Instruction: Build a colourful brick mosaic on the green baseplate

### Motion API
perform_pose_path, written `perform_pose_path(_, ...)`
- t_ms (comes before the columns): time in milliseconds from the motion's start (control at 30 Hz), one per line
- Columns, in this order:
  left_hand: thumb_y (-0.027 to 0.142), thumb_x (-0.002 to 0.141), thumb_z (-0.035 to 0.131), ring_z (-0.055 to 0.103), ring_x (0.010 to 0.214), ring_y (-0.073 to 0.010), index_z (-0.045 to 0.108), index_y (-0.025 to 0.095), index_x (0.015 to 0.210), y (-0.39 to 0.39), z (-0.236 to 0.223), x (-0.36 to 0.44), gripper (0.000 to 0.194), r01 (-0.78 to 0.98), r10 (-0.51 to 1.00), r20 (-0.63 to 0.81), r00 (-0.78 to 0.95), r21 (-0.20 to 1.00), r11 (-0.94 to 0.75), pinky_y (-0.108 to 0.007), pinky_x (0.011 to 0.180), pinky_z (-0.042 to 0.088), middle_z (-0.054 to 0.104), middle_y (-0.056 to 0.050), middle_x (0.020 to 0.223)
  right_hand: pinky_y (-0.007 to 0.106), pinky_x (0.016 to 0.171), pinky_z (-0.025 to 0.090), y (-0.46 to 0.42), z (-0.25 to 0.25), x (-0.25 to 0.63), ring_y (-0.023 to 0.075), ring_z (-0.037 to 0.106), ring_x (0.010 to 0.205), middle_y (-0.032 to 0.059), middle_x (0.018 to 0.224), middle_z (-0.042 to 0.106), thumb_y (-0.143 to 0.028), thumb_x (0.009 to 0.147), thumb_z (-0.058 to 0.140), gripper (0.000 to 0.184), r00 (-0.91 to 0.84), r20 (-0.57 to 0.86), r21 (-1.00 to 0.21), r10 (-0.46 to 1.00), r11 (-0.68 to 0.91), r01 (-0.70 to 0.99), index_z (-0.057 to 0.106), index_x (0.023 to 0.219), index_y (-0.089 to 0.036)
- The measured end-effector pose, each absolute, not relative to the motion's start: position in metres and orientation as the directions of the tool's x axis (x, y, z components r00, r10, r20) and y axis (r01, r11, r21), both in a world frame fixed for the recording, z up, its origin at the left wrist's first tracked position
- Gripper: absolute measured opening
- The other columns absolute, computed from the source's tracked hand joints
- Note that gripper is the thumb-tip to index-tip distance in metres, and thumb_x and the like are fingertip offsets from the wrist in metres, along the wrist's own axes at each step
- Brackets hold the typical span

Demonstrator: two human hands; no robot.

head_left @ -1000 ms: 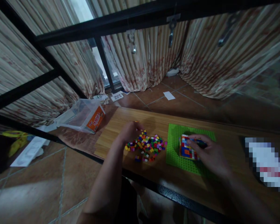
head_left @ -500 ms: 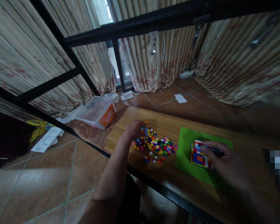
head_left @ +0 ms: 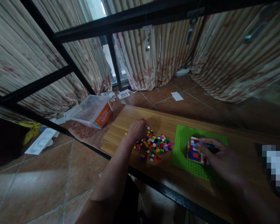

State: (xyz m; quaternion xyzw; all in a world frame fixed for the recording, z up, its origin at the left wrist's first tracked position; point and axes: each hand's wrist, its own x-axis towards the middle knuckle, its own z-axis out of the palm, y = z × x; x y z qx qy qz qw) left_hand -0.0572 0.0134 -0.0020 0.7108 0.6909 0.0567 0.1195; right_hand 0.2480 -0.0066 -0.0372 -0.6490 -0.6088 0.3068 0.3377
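Your left hand (head_left: pixel 137 130) rests palm down on the wooden bench (head_left: pixel 121 124), at the far left edge of the pile of small coloured bricks (head_left: pixel 154 145). Its fingers curl down among the nearest bricks, but you cannot tell from here whether the grip has closed on one, since the fingertips are hidden under the hand.

Your right hand (head_left: pixel 220 157) lies over the right side of the block build (head_left: pixel 194 152), a low multicoloured slab of red, blue, white and yellow bricks. The fingers spread along its top and far edge, and the thumb is tucked out of sight, so the grip looks loosely wrapped around the build rather than clamped. The build sits on the green baseplate (head_left: pixel 182 149), which lies flat on the bench just right of the loose pile.

The pile is between your two hands, near the middle of the bench, well apart from the near edge.

Off the bench to the far left, a clear plastic box (head_left: pixel 90 110) with an orange label lies tilted on the floor. Beyond it hang striped curtains (head_left: pixel 154 59) behind a black metal frame (head_left: pixel 112 59). A scrap of white paper (head_left: pixel 177 96) lies on the tiled floor behind the bench.
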Motion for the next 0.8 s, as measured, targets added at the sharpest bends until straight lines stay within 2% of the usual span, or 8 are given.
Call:
perform_pose_path(167, 0.017, 0.089, 0.048, 0.066, 0.100, -0.0211, 0.070, 0.015, 0.094, 0.018, -0.006, -0.045, 0.023, 0.993, 0.994, -0.092, 0.050, 0.115, -0.039, -0.028, 0.090, 0.049, 0.071, -0.010, 0.103, 0.030, 0.053, 0.049, -0.006, -0.040, 0.249, 0.0195, 0.065, 0.063, 0.0048, 0.085, 0.073, -0.057, 0.073, 0.066, 0.040, 0.053, 0.036, -0.804, 0.998, -0.002, 0.594, 0.074, 0.093, -0.022)
perform_pose_path(433, 0.019, 0.091, 0.045, 0.067, 0.101, -0.0259, 0.070, 0.011, 0.096, 0.023, -0.017, -0.034, 0.027, 0.996, 0.998, -0.061, -0.013, 0.085, 0.018, -0.034, 0.092, 0.049, 0.073, -0.015, 0.100, 0.033, 0.068, 0.051, -0.004, -0.047, 0.252, 0.0208, 0.067, 0.076, 0.0054, 0.093, 0.073, -0.053, 0.078, 0.064, 0.036, 0.025, 0.080, -0.812, 0.996, 0.051, 0.582, 0.072, 0.093, -0.022)
perform_pose_path(600, 0.017, 0.090, 0.044, 0.068, 0.098, -0.0292, 0.071, 0.011, 0.097, 0.027, -0.017, -0.033, 0.029, 0.996, 0.998, -0.036, -0.042, 0.071, 0.044, -0.038, 0.087, 0.051, 0.073, -0.018, 0.096, 0.034, 0.074, 0.052, -0.003, -0.052, 0.252, 0.0201, 0.067, 0.081, 0.0040, 0.094, 0.072, -0.053, 0.080, 0.063, 0.034, -0.029, 0.099, -0.839, 0.995, 0.099, 0.535, 0.071, 0.095, -0.023)
perform_pose_path(700, 0.018, 0.090, 0.046, 0.068, 0.094, -0.0265, 0.071, 0.015, 0.094, 0.026, -0.014, -0.032, 0.026, 0.986, 0.998, 0.052, -0.019, 0.169, 0.010, -0.036, 0.086, 0.051, 0.073, -0.014, 0.093, 0.036, 0.083, 0.051, -0.002, -0.047, 0.253, 0.0210, 0.067, 0.090, 0.0038, 0.099, 0.071, -0.051, 0.083, 0.062, 0.030, -0.003, 0.187, -0.835, 0.982, 0.160, 0.526, 0.071, 0.093, -0.024)
perform_pose_path(800, 0.015, 0.086, 0.052, 0.068, 0.086, -0.0199, 0.070, 0.017, 0.091, 0.019, -0.008, -0.021, 0.019, 0.875, 0.987, 0.149, 0.054, 0.469, -0.118, -0.029, 0.082, 0.051, 0.074, -0.007, 0.090, 0.039, 0.091, 0.048, -0.002, -0.035, 0.257, 0.0216, 0.065, 0.098, 0.0037, 0.101, 0.071, -0.045, 0.086, 0.059, 0.024, 0.105, 0.344, -0.814, 0.933, 0.241, 0.528, 0.071, 0.090, -0.025)
